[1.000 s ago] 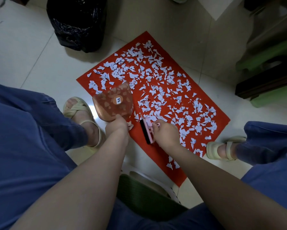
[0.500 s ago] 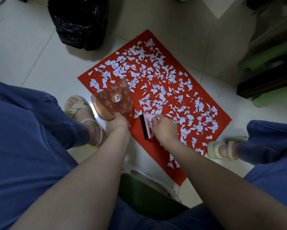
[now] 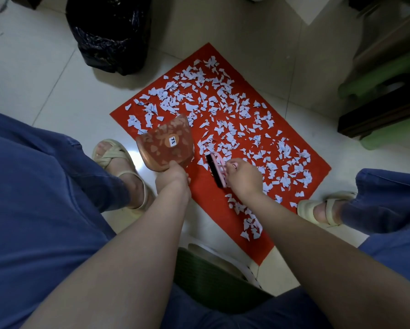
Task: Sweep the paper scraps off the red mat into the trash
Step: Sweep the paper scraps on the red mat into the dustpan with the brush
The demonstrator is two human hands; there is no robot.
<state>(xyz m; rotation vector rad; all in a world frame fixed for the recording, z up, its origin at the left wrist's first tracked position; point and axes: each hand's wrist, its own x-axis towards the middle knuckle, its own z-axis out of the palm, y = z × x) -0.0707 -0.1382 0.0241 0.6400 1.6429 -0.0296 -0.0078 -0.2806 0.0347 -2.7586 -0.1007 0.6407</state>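
A red mat (image 3: pixel 206 200) lies on the floor between my feet, strewn with several white paper scraps (image 3: pixel 225 105). My left hand (image 3: pixel 172 175) grips the handle of a translucent pink dustpan (image 3: pixel 166 144), which stands tilted on the mat's near-left edge. My right hand (image 3: pixel 244 178) holds a small pink brush with black bristles (image 3: pixel 215 169) just right of the dustpan, bristles facing it. A bin lined with a black trash bag (image 3: pixel 109 34) stands at the far left.
My sandalled feet (image 3: pixel 118 167) (image 3: pixel 322 210) flank the mat. A green stool edge (image 3: pixel 211 274) sits under me. Green and dark furniture (image 3: pixel 384 91) crowds the right side. Pale tiled floor (image 3: pixel 33 74) surrounds the mat.
The brush has moved left and away from me along the mat toward the dustpan. The dustpan has barely shifted.
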